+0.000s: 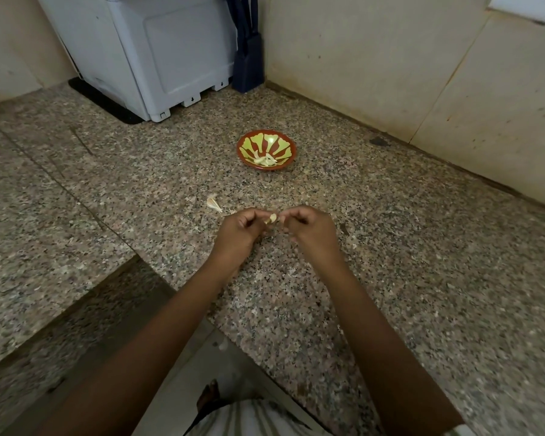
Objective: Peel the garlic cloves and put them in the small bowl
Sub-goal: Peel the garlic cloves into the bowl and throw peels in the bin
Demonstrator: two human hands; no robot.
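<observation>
Fingers of the left hand (239,229) and right hand (309,229) pinch the small pale part-skinned garlic clove (272,219) above the speckled granite surface (390,247), short of the red-and-green patterned small bowl (294,145); a slick clove may squirt out if squeezed.

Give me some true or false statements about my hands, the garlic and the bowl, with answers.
1. Both the left hand and the right hand pinch one clove. True.
2. The bowl is empty. False: peeled cloves lie in it.
3. On the counter, loose garlic lies left of the hands. True.
4. The bowl stands between the hands. False: it stands beyond them, farther back.
</observation>
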